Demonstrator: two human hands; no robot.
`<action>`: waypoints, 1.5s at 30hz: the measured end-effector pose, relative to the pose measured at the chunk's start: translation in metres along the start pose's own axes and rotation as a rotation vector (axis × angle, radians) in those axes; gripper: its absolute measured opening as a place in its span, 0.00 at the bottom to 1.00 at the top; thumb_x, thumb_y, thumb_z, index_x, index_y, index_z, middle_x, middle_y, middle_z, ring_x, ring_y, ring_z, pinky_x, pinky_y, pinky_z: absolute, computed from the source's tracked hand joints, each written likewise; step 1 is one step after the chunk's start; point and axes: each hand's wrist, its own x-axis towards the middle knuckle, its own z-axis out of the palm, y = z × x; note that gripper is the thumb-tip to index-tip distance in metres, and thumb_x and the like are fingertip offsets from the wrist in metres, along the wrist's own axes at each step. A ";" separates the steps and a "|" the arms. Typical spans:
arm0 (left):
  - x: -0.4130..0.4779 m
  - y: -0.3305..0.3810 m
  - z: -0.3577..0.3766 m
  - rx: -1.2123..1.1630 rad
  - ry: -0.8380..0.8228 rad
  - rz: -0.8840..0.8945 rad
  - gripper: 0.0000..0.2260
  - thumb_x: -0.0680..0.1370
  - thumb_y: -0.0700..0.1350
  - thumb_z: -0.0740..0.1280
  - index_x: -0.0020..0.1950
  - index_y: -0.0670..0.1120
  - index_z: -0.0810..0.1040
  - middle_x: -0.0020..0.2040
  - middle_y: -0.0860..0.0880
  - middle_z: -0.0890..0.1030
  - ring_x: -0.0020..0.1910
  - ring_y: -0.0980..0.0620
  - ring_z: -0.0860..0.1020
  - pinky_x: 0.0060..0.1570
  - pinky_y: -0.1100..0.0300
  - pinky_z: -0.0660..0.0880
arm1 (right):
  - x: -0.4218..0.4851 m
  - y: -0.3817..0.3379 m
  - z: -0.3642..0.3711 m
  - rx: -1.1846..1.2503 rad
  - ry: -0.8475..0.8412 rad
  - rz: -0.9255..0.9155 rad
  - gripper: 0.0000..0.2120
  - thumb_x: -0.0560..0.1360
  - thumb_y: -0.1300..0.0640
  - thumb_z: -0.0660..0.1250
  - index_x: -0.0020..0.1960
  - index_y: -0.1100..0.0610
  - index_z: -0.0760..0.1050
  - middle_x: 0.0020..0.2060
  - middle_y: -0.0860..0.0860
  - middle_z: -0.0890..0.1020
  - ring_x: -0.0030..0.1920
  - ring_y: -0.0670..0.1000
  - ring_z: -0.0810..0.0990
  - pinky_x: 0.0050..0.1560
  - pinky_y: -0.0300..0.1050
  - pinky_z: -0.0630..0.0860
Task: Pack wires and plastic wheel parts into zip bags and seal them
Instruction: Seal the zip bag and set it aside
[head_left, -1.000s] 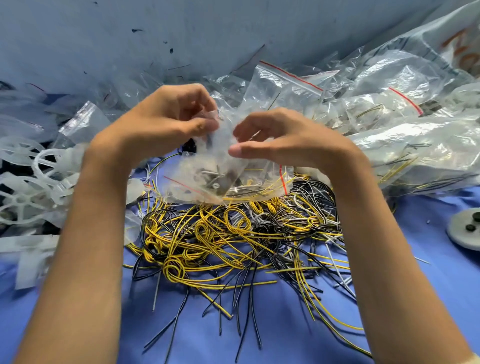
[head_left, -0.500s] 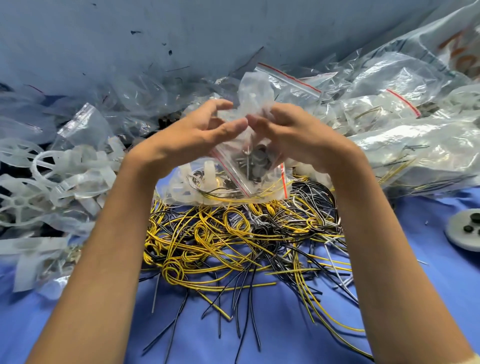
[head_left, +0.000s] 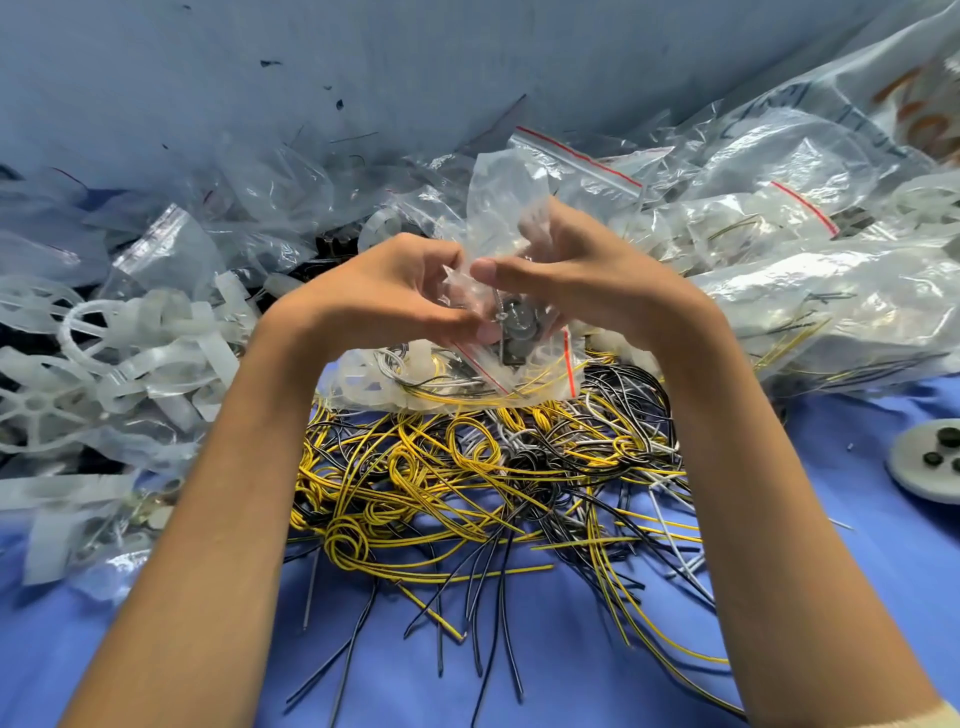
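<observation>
A: Status, please: what is being held?
B: One small zip bag (head_left: 500, 208), up between both hands above the wire pile (head_left: 467, 467). The left hand (head_left: 395, 291) pinches its lower part, and the right hand (head_left: 587, 280) grips the crumpled top. Small dark metal bits sit inside.
A: And the wheel parts?
B: White plastic wheel parts (head_left: 78, 364) lie heaped at the left. Filled bags (head_left: 831, 291) are piled at the right on the blue cloth (head_left: 571, 649).
A: Any writing?
B: Orange print on the big bag (head_left: 883, 78) in the far right corner, too blurred and cut off to read. Red strips line the zip seals.
</observation>
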 end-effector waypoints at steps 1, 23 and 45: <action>0.000 -0.001 0.000 -0.004 0.005 0.002 0.25 0.63 0.48 0.79 0.51 0.35 0.76 0.39 0.43 0.79 0.39 0.50 0.76 0.46 0.52 0.72 | 0.001 0.001 -0.001 0.001 0.005 0.002 0.15 0.71 0.49 0.71 0.47 0.49 0.66 0.38 0.49 0.79 0.36 0.48 0.81 0.33 0.49 0.79; 0.004 -0.004 -0.002 -0.087 0.153 0.067 0.22 0.62 0.47 0.78 0.52 0.42 0.77 0.39 0.51 0.84 0.39 0.56 0.81 0.41 0.62 0.79 | -0.007 -0.003 -0.008 -0.005 -0.100 0.089 0.15 0.69 0.64 0.73 0.54 0.64 0.76 0.42 0.58 0.81 0.41 0.50 0.80 0.45 0.41 0.80; 0.003 -0.002 0.003 -0.245 0.148 0.124 0.11 0.69 0.42 0.70 0.49 0.44 0.76 0.40 0.50 0.80 0.38 0.58 0.79 0.40 0.66 0.77 | -0.008 -0.002 -0.010 -0.068 -0.140 0.137 0.02 0.77 0.57 0.66 0.46 0.55 0.77 0.37 0.48 0.79 0.34 0.41 0.79 0.33 0.32 0.74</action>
